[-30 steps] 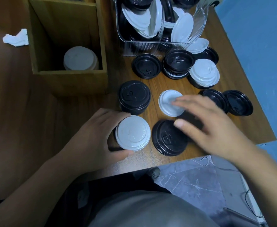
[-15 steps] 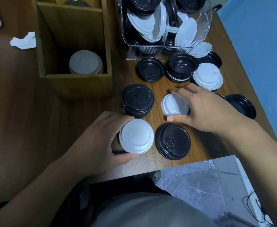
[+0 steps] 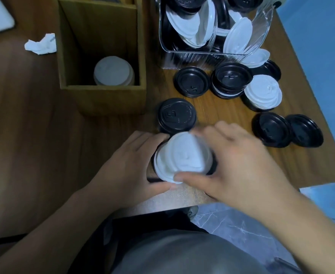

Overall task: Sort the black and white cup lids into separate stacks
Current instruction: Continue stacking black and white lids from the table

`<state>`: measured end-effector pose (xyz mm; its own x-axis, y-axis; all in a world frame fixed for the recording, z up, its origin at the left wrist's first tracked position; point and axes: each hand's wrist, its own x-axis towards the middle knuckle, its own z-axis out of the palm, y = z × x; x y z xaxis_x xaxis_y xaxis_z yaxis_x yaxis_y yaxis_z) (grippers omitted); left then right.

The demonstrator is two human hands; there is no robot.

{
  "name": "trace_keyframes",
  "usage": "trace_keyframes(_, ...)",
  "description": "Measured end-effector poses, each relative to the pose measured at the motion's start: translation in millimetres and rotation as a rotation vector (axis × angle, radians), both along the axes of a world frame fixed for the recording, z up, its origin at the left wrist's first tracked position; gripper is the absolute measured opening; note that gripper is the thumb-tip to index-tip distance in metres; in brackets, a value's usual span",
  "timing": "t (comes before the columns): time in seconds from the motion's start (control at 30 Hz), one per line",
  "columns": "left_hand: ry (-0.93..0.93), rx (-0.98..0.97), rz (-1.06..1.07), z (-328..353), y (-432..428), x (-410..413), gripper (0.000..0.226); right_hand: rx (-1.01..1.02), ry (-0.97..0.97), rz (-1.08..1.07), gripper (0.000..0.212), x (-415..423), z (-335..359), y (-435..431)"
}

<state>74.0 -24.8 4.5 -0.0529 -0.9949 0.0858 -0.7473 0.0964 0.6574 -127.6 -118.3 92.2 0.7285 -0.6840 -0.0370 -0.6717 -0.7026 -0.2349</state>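
Centre frame, the left hand (image 3: pixel 131 165) curls round the white lid stack (image 3: pixel 162 172) on the surface (image 3: pixel 222 115). The blurred right hand (image 3: pixel 235 161) pinches a white lid (image 3: pixel 184 153) atop it.

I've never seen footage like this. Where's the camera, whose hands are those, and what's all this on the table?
No machine here: a person wears one camera on the head, looking down at their own hands. The left hand grips a stack of white plastic cup lids; the right hand holds another white lid over it, though motion blurs it. On the wooden table sit a stack of black plastic lids, loose black lids, a clear plastic tub of mixed lids, and a wooden box with more white lids inside.
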Motion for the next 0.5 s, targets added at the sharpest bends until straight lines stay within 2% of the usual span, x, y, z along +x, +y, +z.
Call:
trace_keyframes(0.1, -0.004, -0.019, -0.003, 0, 1, -2, 0.087, -0.056, 0.120, 0.021, 0.079, 13, -15, 13)
trace_keyframes(0.3, 0.006, -0.060, -0.005, -4, 0, -1, 0.079, -0.095, 0.142, 0.021, 0.074, 22, -24, 20)
trace_keyframes(0.43, -0.024, -0.083, -0.005, -8, -1, -2, 0.075, -0.162, 0.207, 0.040, 0.079, 20, -23, 17)
trace_keyframes(0.5, -0.051, -0.097, -0.004, -8, -1, -1, 0.079, -0.107, 0.183, 0.059, 0.087, 8, -15, 7)
